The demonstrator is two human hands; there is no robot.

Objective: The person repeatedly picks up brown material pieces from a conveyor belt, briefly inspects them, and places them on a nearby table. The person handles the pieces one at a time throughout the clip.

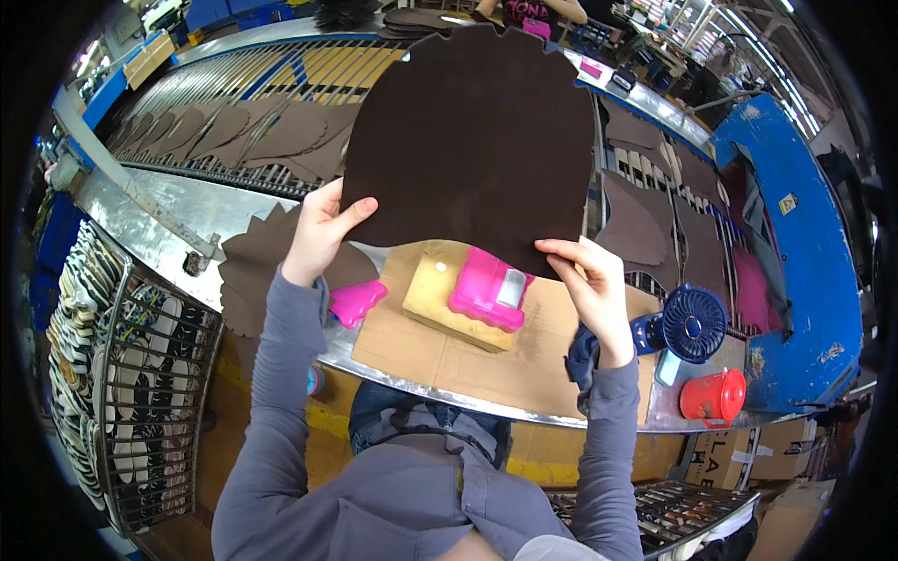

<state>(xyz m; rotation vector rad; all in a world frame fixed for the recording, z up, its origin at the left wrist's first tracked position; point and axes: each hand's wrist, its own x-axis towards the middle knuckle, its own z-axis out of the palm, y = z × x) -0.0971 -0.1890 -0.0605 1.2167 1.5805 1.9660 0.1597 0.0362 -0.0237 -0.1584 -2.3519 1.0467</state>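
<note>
A large dark brown cut sheet (477, 140) with a wavy edge is held up in front of me, above the workbench. My left hand (323, 229) grips its lower left edge, thumb on the front. My right hand (589, 280) pinches its lower right edge. Below the sheet a pink plastic tool (486, 290) lies on a tan block (440, 299), which rests on a sheet of cardboard (468, 360). A second pink piece (357, 301) lies by my left wrist.
Several brown cut pieces (243, 131) lie on the roller conveyor (271, 65) beyond. A brown stack (253, 266) sits left of the cardboard. A blue hand fan (690, 325) and a red cup (713, 396) stand at right. A wire rack of soles (140, 393) is at lower left.
</note>
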